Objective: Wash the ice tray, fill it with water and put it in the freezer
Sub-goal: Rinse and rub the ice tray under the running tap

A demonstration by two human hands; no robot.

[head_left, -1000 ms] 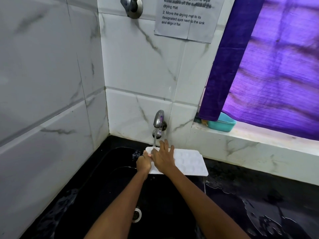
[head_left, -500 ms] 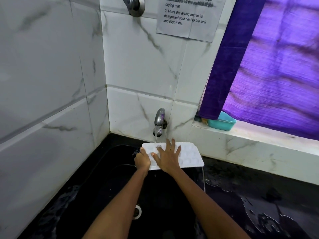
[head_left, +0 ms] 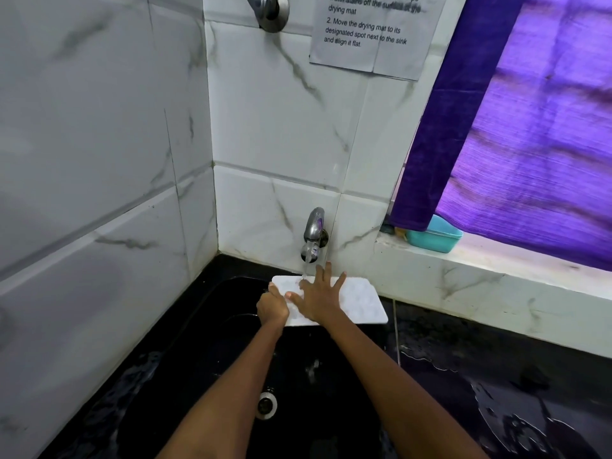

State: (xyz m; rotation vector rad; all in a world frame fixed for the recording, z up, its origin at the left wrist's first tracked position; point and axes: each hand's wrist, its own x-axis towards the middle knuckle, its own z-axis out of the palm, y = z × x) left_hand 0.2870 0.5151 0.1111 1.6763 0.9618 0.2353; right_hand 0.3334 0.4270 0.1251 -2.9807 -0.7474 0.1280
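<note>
Here we hold the white ice tray (head_left: 359,303) over the black sink (head_left: 205,359), under the tap (head_left: 314,228), whose thin stream lands on the tray's far edge. Our left hand (head_left: 272,308) closes its grip on the tray's left end; our right hand (head_left: 319,298) lies flat on top, fingers spread, gripping nothing.

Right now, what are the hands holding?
The left hand grips the white ice tray by its left end; the right hand lies flat on top, fingers spread.
</note>
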